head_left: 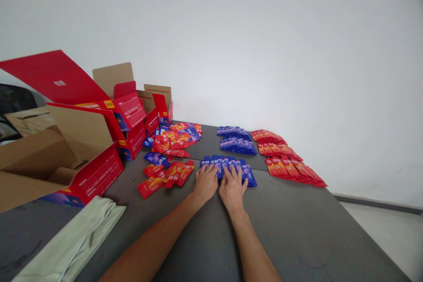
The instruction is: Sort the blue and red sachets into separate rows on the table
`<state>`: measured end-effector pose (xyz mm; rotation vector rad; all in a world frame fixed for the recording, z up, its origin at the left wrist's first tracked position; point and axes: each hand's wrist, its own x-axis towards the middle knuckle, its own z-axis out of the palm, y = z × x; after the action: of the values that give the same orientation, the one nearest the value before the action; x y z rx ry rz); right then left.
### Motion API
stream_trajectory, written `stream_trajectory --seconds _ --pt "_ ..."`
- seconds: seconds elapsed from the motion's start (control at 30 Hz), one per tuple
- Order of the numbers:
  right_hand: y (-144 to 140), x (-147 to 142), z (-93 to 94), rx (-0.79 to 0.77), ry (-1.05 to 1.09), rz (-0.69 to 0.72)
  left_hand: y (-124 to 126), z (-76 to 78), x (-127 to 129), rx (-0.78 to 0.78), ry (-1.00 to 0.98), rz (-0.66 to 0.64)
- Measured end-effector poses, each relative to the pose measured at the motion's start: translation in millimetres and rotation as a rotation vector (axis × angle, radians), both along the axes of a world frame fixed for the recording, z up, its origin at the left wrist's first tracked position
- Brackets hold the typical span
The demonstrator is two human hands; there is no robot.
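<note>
I see both hands flat, fingers spread, palms down on the nearest row of blue sachets (pixel 228 168). Left hand (pixel 205 183) covers the row's left end, right hand (pixel 232 188) sits touching it on the right. Neither is clenched around anything; they press on top, nothing lifted. The row lies mid-table, fanned in overlap; the palms hide its near edge, so I can't count sachets.

Beyond it, 2 more blue rows (pixel 236 141), smaller and blurred. Right of those, 3 red sachet rows (pixel 287 163), the nearest running almost to the table's right edge.

Left of my hands, a loose red sachet pile (pixel 167 176), with 1 blue sachet (pixel 155 158) on its far side. Further back, a mixed red-and-blue heap (pixel 176 136), unsorted, individual packs hard to separate.

Writing: white characters on the blue sachets, too small to read. Red cartons (pixel 130 123) on the left carry white text blocks and a yellow tag, illegible. The big raised red flap (pixel 56 77) has a small white logo, also unreadable.

The brown cardboard box (pixel 36 158) is cut off at the left frame edge; its inside is mostly out of view. The pale green cloth (pixel 79 238) runs out of the bottom-left corner.

Open room: bare grey table (pixel 297 229) near and to the right of my forearms. The table's right edge falls off to pale floor (pixel 390 229).
</note>
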<state>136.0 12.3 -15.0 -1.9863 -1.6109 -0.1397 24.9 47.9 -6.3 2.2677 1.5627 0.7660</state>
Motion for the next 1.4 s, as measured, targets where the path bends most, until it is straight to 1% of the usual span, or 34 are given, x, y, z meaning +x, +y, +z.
stream_trajectory --seconds 0.13,0.27,0.43,0.5,0.63,0.7,0.8,0.93,1.03,1.13,1.27,1.4 --pt "-0.9 -12.7 5.2 0.019 -0.024 0.064 -3.8 6.4 -10.0 0.0 0.008 0.018" --pt "5.6 -31.6 3.0 0.05 -0.041 0.14 -4.7 10.3 -32.0 0.019 0.03 0.071" --pt "24.0 -66.7 -1.6 0.095 -0.036 0.278 -1.3 13.4 -72.5 0.057 0.042 0.147" --pt "32.4 -85.4 1.5 0.112 -0.032 0.34 2.1 15.6 -91.7 0.075 0.029 0.173" --pt "48.2 -128.0 12.5 0.127 -0.029 0.509 13.8 18.0 -132.7 0.102 -0.009 0.189" --pt "55.1 -149.4 16.2 0.108 -0.025 0.537 21.0 16.9 -152.9 0.099 -0.002 0.216" --pt "64.5 -177.8 17.1 0.038 -0.041 0.535 29.9 13.7 -181.0 0.075 0.031 0.281" --pt "75.7 -204.7 14.1 -0.081 -0.092 0.544 35.8 10.0 -210.5 0.016 0.106 0.337" --pt "83.9 -216.1 11.3 -0.127 -0.104 0.527 37.9 6.9 -223.5 -0.053 0.178 0.336" --pt "90.1 -222.5 9.6 -0.159 -0.113 0.507 39.3 2.6 -229.1 -0.095 0.203 0.317" --pt "92.3 -225.9 8.6 -0.162 -0.12 0.48 41.0 -1.2 -230.6 -0.092 0.16 0.337" --pt "90.3 -225.7 7.3 -0.149 -0.119 0.465 41.0 -1.9 -229.5 -0.089 0.139 0.352"
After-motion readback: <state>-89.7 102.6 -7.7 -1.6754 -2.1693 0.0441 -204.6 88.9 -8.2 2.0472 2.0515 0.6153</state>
